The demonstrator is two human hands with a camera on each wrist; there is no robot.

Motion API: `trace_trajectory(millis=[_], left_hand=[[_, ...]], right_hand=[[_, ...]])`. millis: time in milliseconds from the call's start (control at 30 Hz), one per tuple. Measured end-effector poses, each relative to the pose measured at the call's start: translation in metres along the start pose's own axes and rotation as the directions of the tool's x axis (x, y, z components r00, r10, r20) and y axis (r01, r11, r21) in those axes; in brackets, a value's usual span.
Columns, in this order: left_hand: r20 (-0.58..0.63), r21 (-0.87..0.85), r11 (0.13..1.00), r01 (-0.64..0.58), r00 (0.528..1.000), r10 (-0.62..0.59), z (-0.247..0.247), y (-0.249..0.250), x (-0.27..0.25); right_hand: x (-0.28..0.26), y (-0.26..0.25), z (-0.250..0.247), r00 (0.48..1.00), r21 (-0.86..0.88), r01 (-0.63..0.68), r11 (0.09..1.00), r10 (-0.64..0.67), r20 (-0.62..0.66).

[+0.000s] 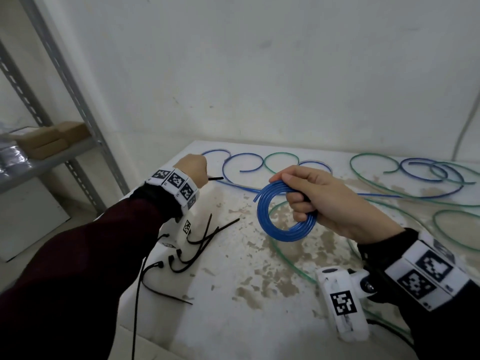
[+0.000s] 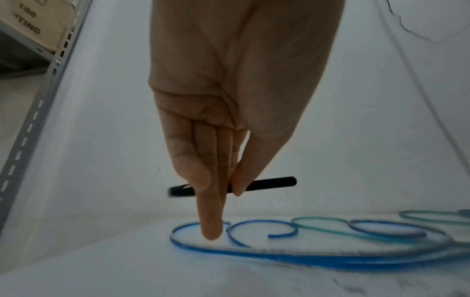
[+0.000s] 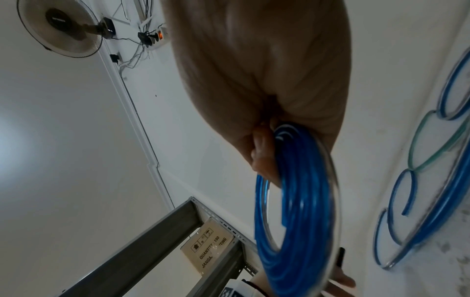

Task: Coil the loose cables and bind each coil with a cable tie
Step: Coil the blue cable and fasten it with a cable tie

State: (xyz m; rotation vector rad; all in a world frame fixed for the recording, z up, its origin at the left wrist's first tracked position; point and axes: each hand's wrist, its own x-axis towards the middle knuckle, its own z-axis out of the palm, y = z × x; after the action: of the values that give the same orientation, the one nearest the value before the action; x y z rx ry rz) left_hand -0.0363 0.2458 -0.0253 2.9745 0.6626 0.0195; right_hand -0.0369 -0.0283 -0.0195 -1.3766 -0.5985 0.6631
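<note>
My right hand (image 1: 309, 196) grips a blue cable coil (image 1: 284, 213) of several turns, lifted above the table; the right wrist view shows the coil (image 3: 297, 203) hanging from my curled fingers (image 3: 262, 158). My left hand (image 1: 194, 168) is raised at the table's far left and pinches a black cable tie (image 1: 215, 178). In the left wrist view the tie (image 2: 269, 183) sits between thumb and fingers (image 2: 203, 176), with one finger pointing down. Several more black cable ties (image 1: 197, 245) lie near the left edge. Loose blue cables (image 1: 244, 162) and green cables (image 1: 374, 178) sprawl across the back.
The white stained table (image 1: 233, 294) stands against a wall. A grey metal shelf rack (image 1: 78, 105) with cardboard boxes (image 1: 52, 139) is to the left. A green cable (image 1: 285, 258) curves under my right hand. A wall fan (image 3: 61, 28) shows in the right wrist view.
</note>
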Motion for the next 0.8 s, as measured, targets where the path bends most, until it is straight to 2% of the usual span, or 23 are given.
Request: trace_trajectory(millis=[100,200,267,367,433,500,600,633,700,800], left_hand=[[-0.131,-0.105,0.994,-0.001,0.991,-0.013,-0.022,0.006,0.004],[-0.296,-0.371,0.923,-0.104,0.955,-0.011,-0.038,0.022,0.004],[-0.339,-0.628,0.75,-0.207,0.94,-0.024,-0.045,0.045,-0.004],[-0.249,-0.875,0.418,-0.244,0.968,0.045,-0.055,0.094,-0.026],[-0.24,-0.935,0.226,-0.274,0.956,0.168,-0.059,0.128,-0.042],[-0.255,-0.962,0.037,-0.271,0.938,0.234,-0.059,0.159,-0.056],[-0.214,-0.972,-0.146,-0.182,0.945,0.248,-0.053,0.196,-0.071],[-0.199,-0.97,-0.191,-0.153,0.947,0.25,-0.05,0.206,-0.074],[-0.202,-0.963,-0.225,-0.148,0.949,0.242,-0.044,0.223,-0.076],[-0.251,-0.961,-0.185,-0.205,0.928,0.275,-0.038,0.243,-0.08]], right_hand=[[0.0,-0.005,-0.005,1.0,0.018,0.018,1.0,-0.018,-0.014],[-0.003,-0.015,-0.015,0.998,0.022,0.058,0.998,-0.057,-0.028],[-0.008,-0.025,-0.024,0.995,0.025,0.096,0.995,-0.095,-0.035],[-0.018,-0.042,-0.043,0.985,0.023,0.161,0.987,-0.16,-0.059],[-0.027,-0.052,-0.057,0.976,-0.005,0.202,0.979,-0.202,-0.079],[-0.036,-0.06,-0.073,0.969,-0.068,0.223,0.972,-0.229,-0.093],[-0.05,-0.066,-0.098,0.965,-0.185,0.209,0.96,-0.233,-0.119],[-0.055,-0.067,-0.105,0.964,-0.211,0.199,0.957,-0.23,-0.131],[-0.065,-0.068,-0.119,0.963,-0.238,0.19,0.953,-0.228,-0.143],[-0.075,-0.068,-0.133,0.964,-0.286,0.184,0.941,-0.23,-0.137]])
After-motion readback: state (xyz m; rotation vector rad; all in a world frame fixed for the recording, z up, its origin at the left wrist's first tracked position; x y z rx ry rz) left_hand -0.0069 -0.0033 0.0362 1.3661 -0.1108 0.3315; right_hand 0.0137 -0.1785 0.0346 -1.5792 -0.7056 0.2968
